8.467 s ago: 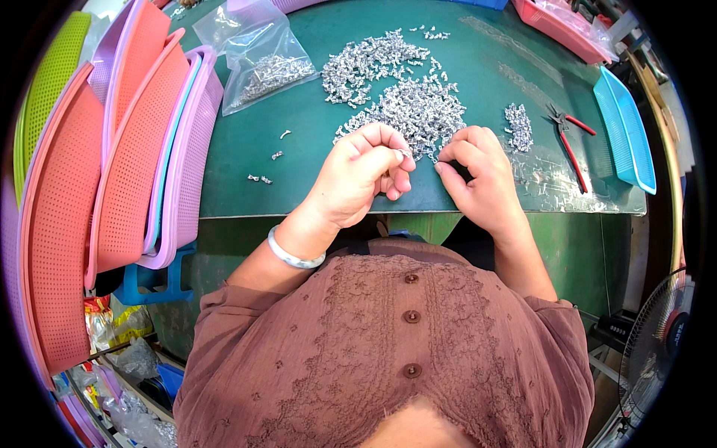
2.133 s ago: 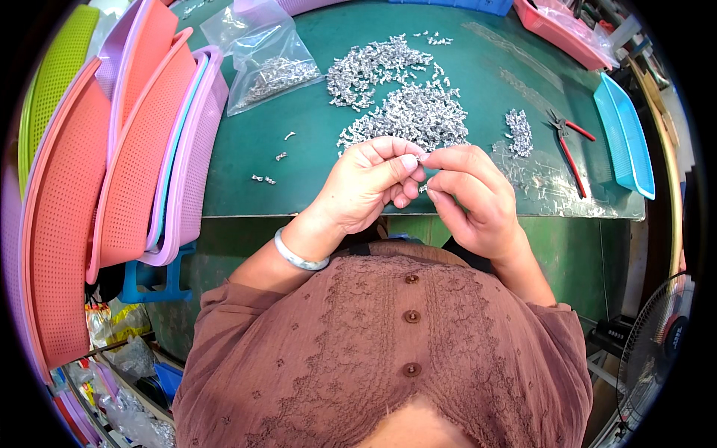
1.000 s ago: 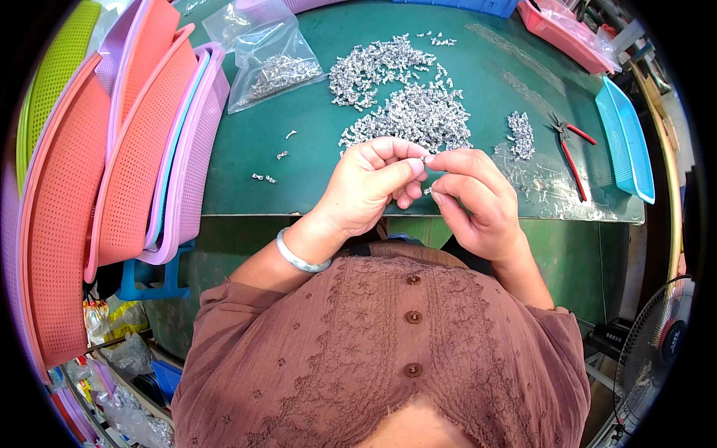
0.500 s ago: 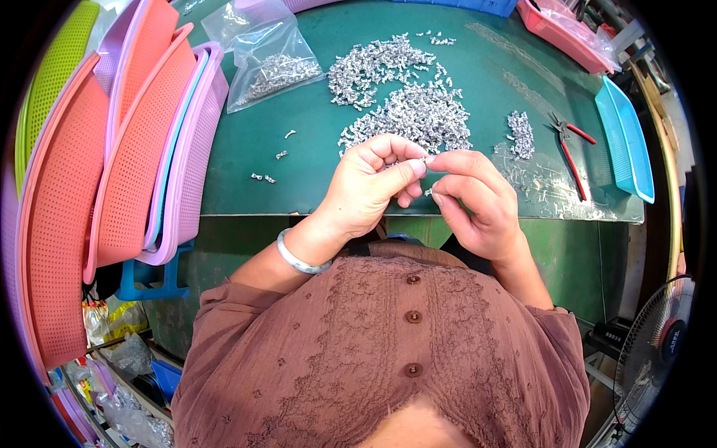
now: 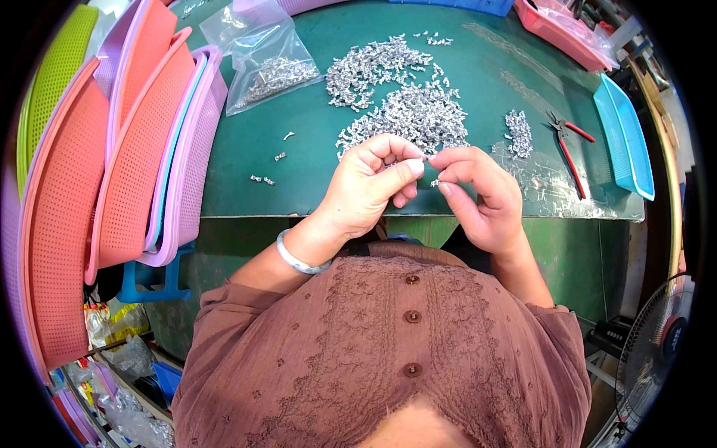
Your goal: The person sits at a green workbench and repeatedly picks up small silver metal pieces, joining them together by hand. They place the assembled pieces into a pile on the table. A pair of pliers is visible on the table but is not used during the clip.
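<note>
Just past the table's front edge, my left hand (image 5: 371,183) is closed in a pinch, thumb against the curled forefinger, on a tiny metal part mostly hidden by the fingertips. My right hand (image 5: 485,196) meets it from the right, its forefinger tip close to that pinch. Between my right thumb and fingers sits a small silvery metal part (image 5: 435,183), too small to make out its exact shape. Directly beyond both hands lies a large heap of small silvery metal parts (image 5: 418,112), and a second heap of the same kind (image 5: 373,67) spreads farther back.
A smaller cluster of metal parts (image 5: 517,134) and red-handled pliers (image 5: 569,153) lie to the right, beside a blue basket (image 5: 624,138). Few loose parts (image 5: 263,180) and a clear plastic bag (image 5: 272,71) of parts are left. Stacked plastic baskets (image 5: 138,157) line the left side.
My right thumb and the small part at its tip have risen slightly toward the left hand's pinch. The left hand stays nearly where it was.
</note>
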### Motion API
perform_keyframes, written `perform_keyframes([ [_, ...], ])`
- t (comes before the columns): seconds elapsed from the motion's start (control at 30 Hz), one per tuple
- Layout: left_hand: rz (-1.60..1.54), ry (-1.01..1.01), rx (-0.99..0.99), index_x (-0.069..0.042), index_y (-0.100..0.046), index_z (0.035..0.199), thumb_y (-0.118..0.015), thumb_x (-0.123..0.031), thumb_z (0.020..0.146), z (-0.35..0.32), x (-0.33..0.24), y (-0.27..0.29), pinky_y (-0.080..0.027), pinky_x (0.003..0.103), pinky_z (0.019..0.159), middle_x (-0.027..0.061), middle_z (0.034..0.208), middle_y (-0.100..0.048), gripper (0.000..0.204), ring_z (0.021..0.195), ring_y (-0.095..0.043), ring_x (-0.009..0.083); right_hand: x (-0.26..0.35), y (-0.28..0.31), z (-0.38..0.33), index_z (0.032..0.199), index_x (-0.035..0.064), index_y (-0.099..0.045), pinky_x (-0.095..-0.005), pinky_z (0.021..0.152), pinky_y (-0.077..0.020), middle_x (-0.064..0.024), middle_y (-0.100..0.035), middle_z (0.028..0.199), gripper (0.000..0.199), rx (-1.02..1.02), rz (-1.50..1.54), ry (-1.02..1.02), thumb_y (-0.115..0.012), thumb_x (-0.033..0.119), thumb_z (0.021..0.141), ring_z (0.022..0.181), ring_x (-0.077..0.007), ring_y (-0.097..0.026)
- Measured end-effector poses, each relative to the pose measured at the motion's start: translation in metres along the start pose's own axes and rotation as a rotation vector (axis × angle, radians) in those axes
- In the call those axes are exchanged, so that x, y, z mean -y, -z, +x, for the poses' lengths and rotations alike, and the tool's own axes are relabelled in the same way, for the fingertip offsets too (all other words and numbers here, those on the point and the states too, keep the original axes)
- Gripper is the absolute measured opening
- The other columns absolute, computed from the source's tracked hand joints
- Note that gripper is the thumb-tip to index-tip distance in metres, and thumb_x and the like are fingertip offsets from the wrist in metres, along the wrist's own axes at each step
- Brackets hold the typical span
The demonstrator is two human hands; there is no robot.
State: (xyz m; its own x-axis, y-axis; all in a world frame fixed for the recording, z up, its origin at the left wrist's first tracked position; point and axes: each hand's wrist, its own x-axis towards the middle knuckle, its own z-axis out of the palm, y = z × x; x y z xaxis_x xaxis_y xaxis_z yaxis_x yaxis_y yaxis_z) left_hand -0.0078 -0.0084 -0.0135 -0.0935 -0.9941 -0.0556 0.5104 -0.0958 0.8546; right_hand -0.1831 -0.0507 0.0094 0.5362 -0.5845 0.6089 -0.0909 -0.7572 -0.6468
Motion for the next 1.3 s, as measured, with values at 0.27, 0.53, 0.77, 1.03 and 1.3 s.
perform_keyframes([
  [0.27,-0.192,0.076,0.036,-0.004,-0.054,0.089,-0.048,-0.005,0.086,0.003,-0.005,0.007,-0.044,0.024,0.051,0.0095,0.082,-0.06,0.007,0.063,-0.057,0.0139,-0.011,-0.003,-0.008,0.087,-0.0005,-0.059,-0.0242,0.069,-0.046,-0.0068,-0.061,0.086,0.009,-0.061,0.293,-0.253,-0.061,-0.004,0.079,0.079,-0.0117,-0.058],
  [0.53,-0.223,0.15,0.086,0.0,-0.054,0.094,-0.047,-0.008,0.085,0.005,-0.009,0.009,-0.045,0.024,0.051,0.0113,0.083,-0.059,0.014,0.065,-0.057,0.0156,-0.01,-0.013,-0.007,0.093,-0.0012,-0.059,-0.0232,0.074,-0.0461,-0.0052,-0.06,0.089,0.015,-0.151,0.443,-0.342,-0.06,-0.006,0.08,0.082,-0.0099,-0.057],
  [0.77,-0.133,0.239,0.078,-0.001,-0.06,0.089,-0.053,-0.012,0.088,0.006,-0.011,0.004,-0.046,0.022,0.049,0.0073,0.078,-0.061,0.013,0.06,-0.059,0.0121,-0.013,-0.019,-0.008,0.098,-0.0015,-0.057,-0.024,0.073,-0.0471,-0.0062,-0.061,0.089,0.02,-0.195,0.357,-0.239,-0.06,-0.007,0.079,0.081,-0.0112,-0.058],
  [1.03,-0.081,0.229,0.048,-0.002,-0.061,0.09,-0.054,-0.011,0.089,0.005,-0.01,0.002,-0.042,0.021,0.045,0.0066,0.076,-0.062,0.012,0.057,-0.057,0.0103,-0.014,-0.021,-0.008,0.099,-0.0015,-0.057,-0.0241,0.073,-0.0476,-0.0069,-0.062,0.088,0.023,-0.187,0.318,-0.199,-0.061,-0.008,0.078,0.079,-0.0119,-0.059],
  [1.3,-0.06,0.205,0.029,-0.002,-0.061,0.09,-0.057,-0.01,0.088,0.004,-0.009,0.001,-0.043,0.02,0.046,0.0051,0.075,-0.062,0.009,0.057,-0.056,0.0087,-0.017,-0.013,-0.008,0.095,0.0001,-0.059,-0.0248,0.072,-0.0475,-0.0079,-0.062,0.088,0.019,-0.205,0.165,-0.218,-0.061,-0.006,0.077,0.079,-0.014,-0.06],
])
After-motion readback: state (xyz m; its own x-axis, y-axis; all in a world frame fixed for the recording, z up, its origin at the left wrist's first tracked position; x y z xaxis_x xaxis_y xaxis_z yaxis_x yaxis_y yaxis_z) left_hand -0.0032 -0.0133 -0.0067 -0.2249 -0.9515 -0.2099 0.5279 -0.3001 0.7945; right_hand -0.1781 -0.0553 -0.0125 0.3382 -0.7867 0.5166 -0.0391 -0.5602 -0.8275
